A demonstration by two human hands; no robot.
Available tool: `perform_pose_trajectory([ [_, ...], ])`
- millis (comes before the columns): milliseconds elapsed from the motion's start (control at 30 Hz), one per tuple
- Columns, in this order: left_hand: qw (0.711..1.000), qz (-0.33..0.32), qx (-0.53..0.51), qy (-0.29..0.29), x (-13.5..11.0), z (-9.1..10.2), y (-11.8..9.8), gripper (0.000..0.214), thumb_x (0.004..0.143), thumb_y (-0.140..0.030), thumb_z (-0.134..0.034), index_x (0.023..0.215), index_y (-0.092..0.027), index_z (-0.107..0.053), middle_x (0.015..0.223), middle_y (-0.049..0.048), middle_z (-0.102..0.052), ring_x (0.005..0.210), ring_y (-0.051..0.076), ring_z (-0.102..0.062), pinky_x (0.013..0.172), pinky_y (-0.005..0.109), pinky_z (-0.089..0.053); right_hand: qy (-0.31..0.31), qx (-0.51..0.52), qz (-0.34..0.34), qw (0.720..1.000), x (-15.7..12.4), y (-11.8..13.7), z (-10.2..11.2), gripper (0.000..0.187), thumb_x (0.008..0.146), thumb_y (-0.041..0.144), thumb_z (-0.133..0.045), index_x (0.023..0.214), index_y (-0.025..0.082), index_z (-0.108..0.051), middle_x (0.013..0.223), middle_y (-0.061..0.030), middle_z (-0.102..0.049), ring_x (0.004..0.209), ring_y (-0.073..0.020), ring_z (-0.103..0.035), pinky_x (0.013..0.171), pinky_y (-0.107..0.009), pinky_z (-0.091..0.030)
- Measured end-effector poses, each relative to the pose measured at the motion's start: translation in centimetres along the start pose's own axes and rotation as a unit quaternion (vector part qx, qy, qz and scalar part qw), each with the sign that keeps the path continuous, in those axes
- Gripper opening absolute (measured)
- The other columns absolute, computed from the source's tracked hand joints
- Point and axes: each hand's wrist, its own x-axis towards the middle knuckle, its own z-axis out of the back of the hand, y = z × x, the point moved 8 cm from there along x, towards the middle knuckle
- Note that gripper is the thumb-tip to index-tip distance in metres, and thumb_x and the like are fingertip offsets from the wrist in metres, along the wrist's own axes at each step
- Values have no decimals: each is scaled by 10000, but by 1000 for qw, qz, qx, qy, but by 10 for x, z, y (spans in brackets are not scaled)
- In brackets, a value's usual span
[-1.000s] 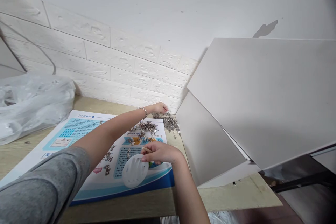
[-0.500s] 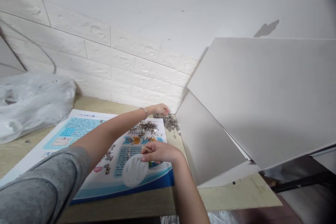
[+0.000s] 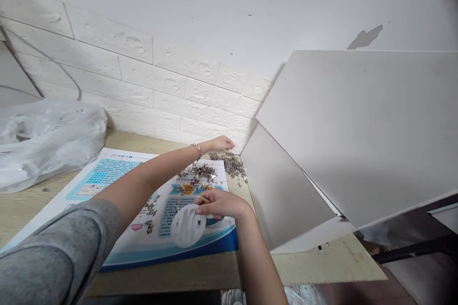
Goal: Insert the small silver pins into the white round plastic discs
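Observation:
My left hand [image 3: 222, 143] reaches to the far end of the table, fingers closed in a pinch above a pile of small silvery metal pieces [image 3: 233, 166]. Whatever is between its fingertips is too small to make out. Closer to me, my right hand [image 3: 222, 204] grips the edge of a thin white round disc [image 3: 188, 226], tilted over the printed sheet [image 3: 118, 253]. A short tan stick-like thing [image 3: 203, 198] shows between the same fingers. Another heap of metal pieces [image 3: 202, 174] lies on the sheet, and a smaller scatter [image 3: 149, 219] lies left of the disc.
A clear plastic bag [image 3: 53, 138] lies at the left. Large pale boards [image 3: 358, 133] lean at the right beside the metal pile. A white brick-patterned wall [image 3: 168, 90] rises behind the table [image 3: 329, 267].
My left hand has lifted slightly off the metal pile and shifted a little right. My right hand and the disc have moved slightly up and right, and the disc has turned a little.

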Motion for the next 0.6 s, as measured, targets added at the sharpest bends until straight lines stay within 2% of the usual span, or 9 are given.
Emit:
perform_pose_trajectory([
  [100,997,-18,4,-81,-19,37,-41,264,818,-309,-460,819,-85,-600,650,35,-521,612,107,-468,553,217,-382,-46,-16,-12,999,-1,-5,13,360,710,455,-594,692,155,-396,590,49,-334,447,-27,-294,370,-158,-250],
  [133,989,-39,19,-141,-33,55,-60,357,862,-357,-391,797,-79,-604,597,30,-489,581,102,-457,553,223,-383,-66,-29,-22,997,-1,-9,19,356,723,456,-573,680,153,-392,589,45,-348,438,-25,-297,368,-161,-242],
  [200,972,-65,8,-224,-73,85,-96,424,911,-341,-275,829,-66,-587,561,14,-433,532,81,-423,543,219,-390,-106,-53,-38,992,-2,-14,30,342,751,445,-527,652,149,-385,562,45,-335,429,-26,-293,371,-164,-232],
  [267,961,-100,-10,-257,-125,99,-129,319,903,-236,-278,1113,-119,-488,661,8,-474,555,68,-449,547,203,-412,-147,-86,-49,984,-2,-18,39,326,753,431,-509,639,148,-395,544,42,-320,438,-37,-310,377,-168,-246],
  [300,953,-114,0,-280,-157,103,-144,363,887,-203,-307,1240,-177,-386,763,14,-510,606,70,-490,568,202,-432,-165,-103,-54,979,-2,-19,43,312,755,419,-498,635,148,-402,536,41,-317,433,-42,-315,373,-172,-247],
  [367,948,-105,34,-298,-221,97,-160,561,835,-172,-399,1347,-302,-212,1037,31,-506,781,102,-553,627,219,-471,-183,-136,-71,971,-3,-22,47,283,749,389,-495,629,145,-415,524,39,-325,417,-44,-313,374,-181,-247],
  [433,946,-88,76,-304,-283,79,-164,579,813,-220,-440,1337,-369,-245,1197,4,-458,949,148,-543,683,228,-487,-185,-168,-82,965,-5,-22,48,262,738,378,-501,645,138,-459,523,31,-357,417,-49,-327,383,-189,-243],
  [533,940,-23,138,-311,-362,45,-146,386,816,-340,-412,1178,-464,-460,1107,-97,-561,915,152,-575,680,215,-498,-189,-189,-94,959,-9,-22,49,287,731,404,-509,651,129,-491,522,21,-391,425,-52,-325,408,-199,-233],
  [600,946,-20,173,-273,-397,20,-131,313,770,-418,-451,1046,-541,-529,968,-158,-619,835,145,-607,656,195,-506,-196,-198,-106,955,-11,-23,50,312,719,424,-526,640,124,-491,521,14,-408,442,-58,-335,428,-202,-236],
])
